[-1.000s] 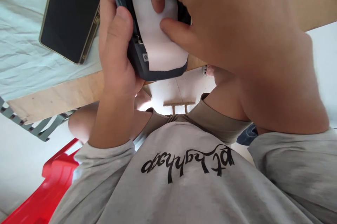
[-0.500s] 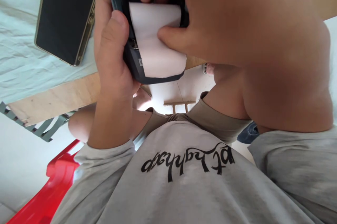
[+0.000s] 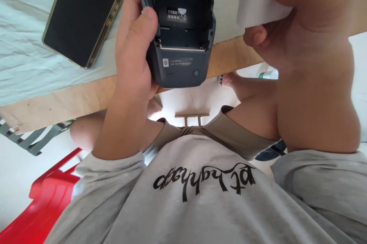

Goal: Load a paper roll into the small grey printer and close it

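My left hand (image 3: 134, 45) is closed around the left side of a dark blue-grey portable label printer (image 3: 183, 64), its thumb along the edge. The printer's lid is up, and its black paper bay shows a small sticker inside, with no roll in it. A power button and a Bluetooth mark are on the front panel. Off to the right, my right hand (image 3: 304, 18) grips a roll of white paper (image 3: 258, 3), thumb on top and fingers curled beneath. The top of the roll is cut off by the frame edge.
A smartphone (image 3: 86, 14) with a dark screen lies on the pale green cloth (image 3: 23, 60) at the left. The table's wooden edge (image 3: 65, 98) runs below the printer. A red plastic chair (image 3: 48, 194) stands at lower left, and my legs are under the table.
My right hand has lifted the paper roll out of the printer and carried it to the right. My left hand and the printer have shifted slightly right in view.
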`<action>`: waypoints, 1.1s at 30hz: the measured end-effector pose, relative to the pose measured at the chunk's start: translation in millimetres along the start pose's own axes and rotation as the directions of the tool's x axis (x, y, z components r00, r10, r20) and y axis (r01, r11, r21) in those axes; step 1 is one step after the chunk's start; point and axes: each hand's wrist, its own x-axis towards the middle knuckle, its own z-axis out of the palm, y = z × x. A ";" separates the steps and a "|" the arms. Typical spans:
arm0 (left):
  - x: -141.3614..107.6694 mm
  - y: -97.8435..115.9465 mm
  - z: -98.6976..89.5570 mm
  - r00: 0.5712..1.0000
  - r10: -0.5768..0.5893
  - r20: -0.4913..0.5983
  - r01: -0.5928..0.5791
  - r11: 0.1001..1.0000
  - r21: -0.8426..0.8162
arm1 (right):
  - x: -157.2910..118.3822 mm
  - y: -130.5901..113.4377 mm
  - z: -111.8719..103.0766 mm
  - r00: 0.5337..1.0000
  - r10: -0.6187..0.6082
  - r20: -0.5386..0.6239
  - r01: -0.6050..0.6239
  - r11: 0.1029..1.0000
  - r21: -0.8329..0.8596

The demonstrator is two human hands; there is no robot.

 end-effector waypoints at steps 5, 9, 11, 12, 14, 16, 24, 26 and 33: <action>0.7 1.2 -3.5 1.000 0.002 0.026 -0.002 1.000 0.022 | 4.6 11.9 2.8 0.989 -0.133 -0.064 0.142 0.978 0.155; -1.2 2.9 -1.2 1.000 -0.006 0.021 0.006 1.000 0.019 | 9.5 18.0 6.8 0.969 -0.178 -0.172 0.200 0.972 0.120; -1.7 4.1 1.0 1.000 -0.020 0.009 0.020 1.000 -0.018 | 9.8 17.3 8.6 0.952 -0.219 -0.212 0.236 0.970 0.057; -1.6 4.5 1.4 1.000 -0.026 0.005 0.026 0.999 -0.031 | 9.5 16.5 9.0 0.948 -0.226 -0.225 0.235 0.972 0.013; -0.8 4.4 -0.2 0.999 -0.034 0.018 0.035 0.999 -0.032 | 8.9 15.9 7.7 0.946 -0.220 -0.239 0.204 0.975 -0.090; 0.6 2.9 -4.7 0.998 -0.018 0.058 0.019 1.000 -0.010 | 9.6 18.6 3.5 0.939 -0.254 -0.234 0.191 0.947 -0.259; 1.1 -0.5 -12.8 0.999 -0.008 0.052 0.003 0.996 0.088 | 15.4 33.9 -8.2 0.929 -0.368 -0.029 0.221 0.618 -0.754; 0.2 1.3 -10.0 0.999 -0.017 0.032 0.015 0.997 0.071 | 15.1 30.5 -6.1 0.942 -0.333 -0.047 0.182 0.622 -0.761; -0.2 0.3 -4.3 0.999 -0.041 -0.001 0.041 0.999 0.025 | 16.2 27.4 2.2 0.976 -0.199 -0.088 0.077 0.695 -0.715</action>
